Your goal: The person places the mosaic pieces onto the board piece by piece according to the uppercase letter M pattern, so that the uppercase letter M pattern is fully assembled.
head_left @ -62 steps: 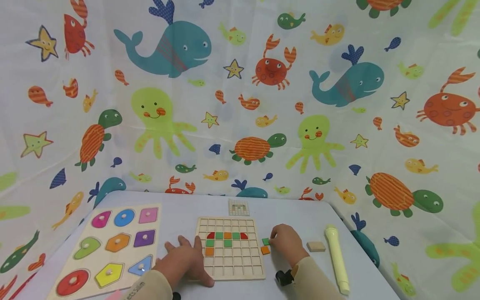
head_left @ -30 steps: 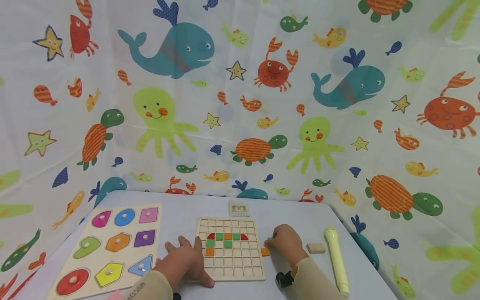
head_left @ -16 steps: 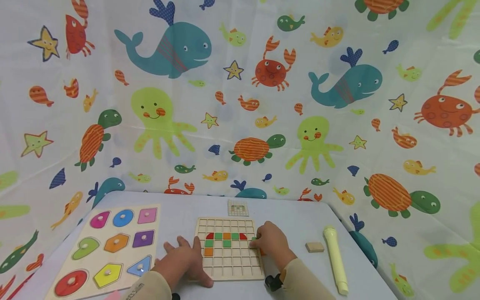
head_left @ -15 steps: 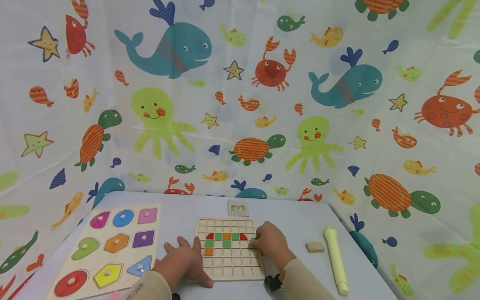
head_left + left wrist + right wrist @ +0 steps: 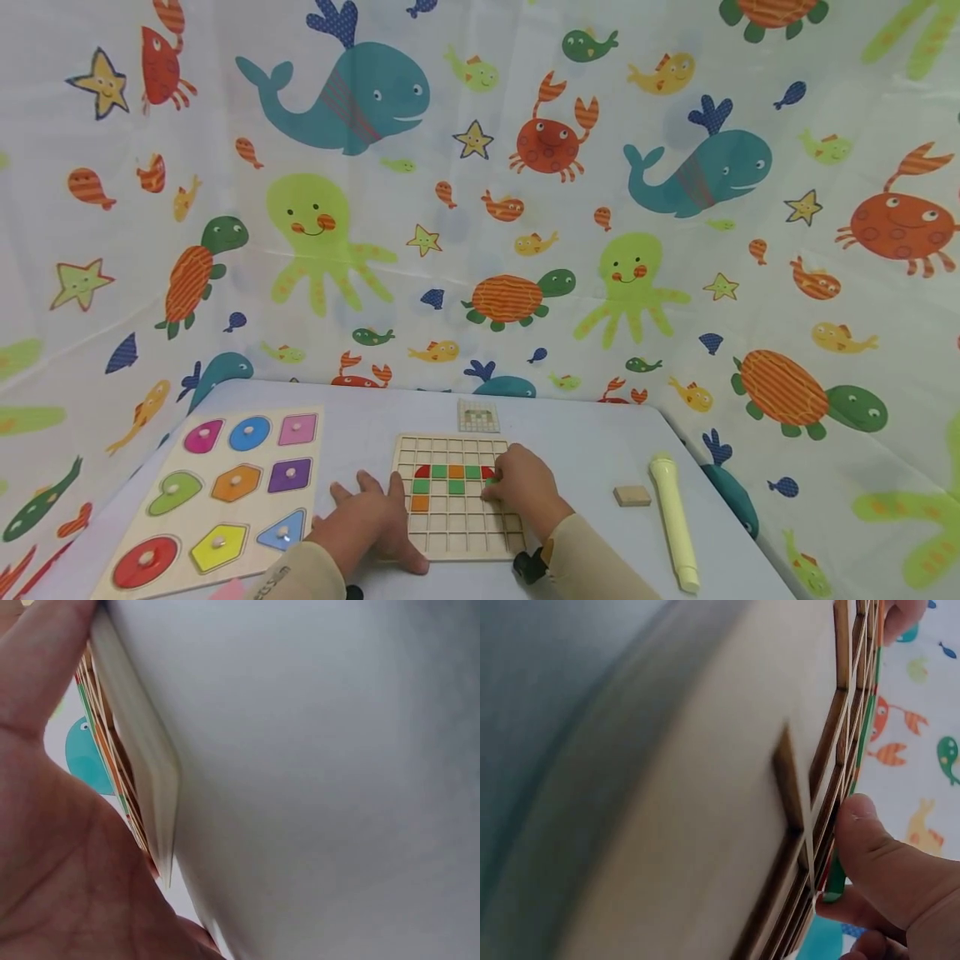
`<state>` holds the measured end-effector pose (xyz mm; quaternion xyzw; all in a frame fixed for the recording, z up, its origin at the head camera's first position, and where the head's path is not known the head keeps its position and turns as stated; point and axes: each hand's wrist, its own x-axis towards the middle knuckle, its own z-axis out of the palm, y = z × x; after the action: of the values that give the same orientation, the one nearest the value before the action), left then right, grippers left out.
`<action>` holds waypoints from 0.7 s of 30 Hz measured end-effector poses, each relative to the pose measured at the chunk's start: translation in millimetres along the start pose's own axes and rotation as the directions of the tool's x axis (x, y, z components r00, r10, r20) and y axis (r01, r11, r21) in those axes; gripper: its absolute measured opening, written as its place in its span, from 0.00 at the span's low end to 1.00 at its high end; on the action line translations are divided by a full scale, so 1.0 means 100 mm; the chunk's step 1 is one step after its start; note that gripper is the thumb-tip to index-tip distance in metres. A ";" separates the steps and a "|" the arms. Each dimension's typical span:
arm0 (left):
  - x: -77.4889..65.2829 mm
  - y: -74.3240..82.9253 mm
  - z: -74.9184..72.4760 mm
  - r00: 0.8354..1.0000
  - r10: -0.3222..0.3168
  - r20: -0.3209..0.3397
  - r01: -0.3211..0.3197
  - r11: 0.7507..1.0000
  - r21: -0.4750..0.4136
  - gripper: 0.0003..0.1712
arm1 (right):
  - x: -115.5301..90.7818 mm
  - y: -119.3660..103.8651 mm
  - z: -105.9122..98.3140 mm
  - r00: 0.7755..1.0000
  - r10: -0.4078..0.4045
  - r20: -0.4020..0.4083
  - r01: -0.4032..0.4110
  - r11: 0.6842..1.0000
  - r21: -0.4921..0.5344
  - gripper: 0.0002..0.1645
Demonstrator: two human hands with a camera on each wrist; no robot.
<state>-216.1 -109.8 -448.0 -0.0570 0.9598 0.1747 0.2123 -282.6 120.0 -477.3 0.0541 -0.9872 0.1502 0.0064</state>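
Note:
A wooden grid board (image 5: pixel 468 546) lies on the table, with red, green and orange tiles set in its left and upper cells. My right hand (image 5: pixel 527 486) is over the board's right side and pinches a green tile (image 5: pixel 835 879) between thumb and finger, just below the red tile at the row's right end. My left hand (image 5: pixel 367 518) lies along the board's left edge with fingers spread, its thumb at the near left corner. The orange tile beside the board is hidden by my right hand or arm.
Behind the board is a small pattern card (image 5: pixel 478 415). A knobbed shape puzzle (image 5: pixel 251 546) lies on the left. To the right are a small wooden block (image 5: pixel 632 497) and a pale yellow tube (image 5: pixel 674 525). A sea-animal curtain (image 5: pixel 480 208) hangs behind the table.
My right hand took the green tile from the table right of the board and carried it left over the grid. My left hand stayed in place.

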 end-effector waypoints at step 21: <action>-0.02 -0.01 0.00 1.000 0.001 -0.012 -0.001 1.000 -0.008 0.83 | -0.06 -0.02 -0.06 1.000 0.027 0.004 -0.027 1.000 -0.015 0.10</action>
<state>-214.4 -110.3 -447.1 -0.0587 0.9603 0.1785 0.2062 -276.0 120.8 -471.1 0.0409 -0.9889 0.1428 0.0025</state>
